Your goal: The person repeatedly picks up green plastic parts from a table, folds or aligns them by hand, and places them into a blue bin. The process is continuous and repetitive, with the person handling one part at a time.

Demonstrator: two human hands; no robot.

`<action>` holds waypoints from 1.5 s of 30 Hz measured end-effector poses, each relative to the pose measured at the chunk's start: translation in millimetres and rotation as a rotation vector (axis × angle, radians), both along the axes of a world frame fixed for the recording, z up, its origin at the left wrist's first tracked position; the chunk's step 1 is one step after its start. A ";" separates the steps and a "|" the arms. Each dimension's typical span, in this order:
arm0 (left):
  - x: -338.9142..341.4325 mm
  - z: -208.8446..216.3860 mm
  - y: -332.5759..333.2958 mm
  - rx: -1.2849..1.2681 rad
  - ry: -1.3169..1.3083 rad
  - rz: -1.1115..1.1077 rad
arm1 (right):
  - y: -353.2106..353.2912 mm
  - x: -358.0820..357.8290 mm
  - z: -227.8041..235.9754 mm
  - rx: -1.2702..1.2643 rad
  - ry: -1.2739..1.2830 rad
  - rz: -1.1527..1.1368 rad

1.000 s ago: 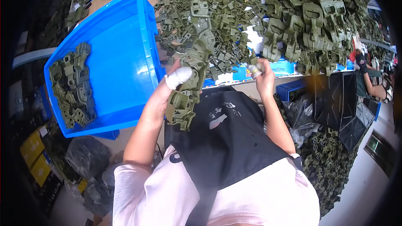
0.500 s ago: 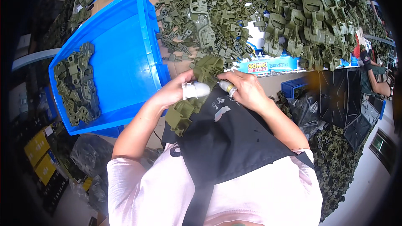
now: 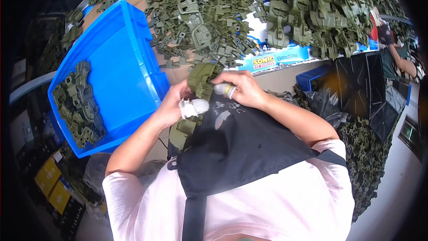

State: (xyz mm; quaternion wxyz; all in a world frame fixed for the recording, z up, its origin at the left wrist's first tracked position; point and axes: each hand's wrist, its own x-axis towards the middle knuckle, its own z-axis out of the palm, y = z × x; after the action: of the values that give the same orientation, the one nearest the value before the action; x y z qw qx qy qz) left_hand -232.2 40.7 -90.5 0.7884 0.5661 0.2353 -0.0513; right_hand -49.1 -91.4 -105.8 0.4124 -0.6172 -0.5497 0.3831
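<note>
My left hand (image 3: 171,105) is closed round a long olive-green moulded plastic part (image 3: 203,75), held in front of the black apron. The thumb has a white wrap (image 3: 194,107) and lies across the part, whose lower end slopes toward my body. Close by on the right, my right hand (image 3: 244,90) is pinched, its index fingertip at the part's upper right edge. That thumb is wrapped too. Whatever may sit between those fingertips is too small or hidden to make out.
On my left stands a blue bin (image 3: 111,76) with several green parts (image 3: 78,105) at its left side. A heap of small green pieces (image 3: 209,22) covers the table ahead, and larger green parts (image 3: 307,13) pile up to its right. A co-worker's arm (image 3: 401,60) shows far right.
The view has shifted, so the table and hands sit further left in the picture. Both hands stay at the green part, which looks slightly more upright.
</note>
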 end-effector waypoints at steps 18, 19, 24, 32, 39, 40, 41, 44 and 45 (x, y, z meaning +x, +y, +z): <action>25.4 -9.2 15.5 -0.580 0.125 0.610 | -34.8 84.2 -99.2 -0.196 -0.705 -0.428; 23.5 -11.5 10.5 -0.599 0.148 0.632 | -32.3 72.3 -63.7 -0.184 -0.594 -0.446; 25.6 -25.9 3.1 -0.712 0.171 0.561 | -19.2 15.5 46.8 0.021 -0.141 0.063; 39.5 -19.7 -5.0 -0.644 0.187 0.467 | 3.6 0.8 60.7 -0.119 -0.403 0.393; 40.6 -6.4 -2.5 -0.627 0.219 0.469 | 7.8 -1.6 52.8 -0.109 -0.363 0.431; 39.7 -5.0 -1.4 -0.656 0.254 0.451 | 5.8 -2.6 51.8 -0.098 -0.362 0.417; 39.0 -6.9 -3.5 -0.647 0.251 0.476 | 2.8 -3.9 51.4 -0.086 -0.361 0.402; 36.1 -14.5 -10.6 -0.618 0.248 0.552 | 7.6 -3.6 52.1 -0.099 -0.362 0.449; 36.2 -15.6 -11.6 -0.613 0.253 0.567 | 9.2 -3.7 52.5 -0.115 -0.363 0.474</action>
State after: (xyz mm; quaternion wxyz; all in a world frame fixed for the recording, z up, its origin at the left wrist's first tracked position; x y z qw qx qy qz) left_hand -196.0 29.1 -106.1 0.8679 0.2083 0.4500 0.0309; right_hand -52.8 -82.3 -53.3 0.1707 -0.5526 -0.7205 0.3826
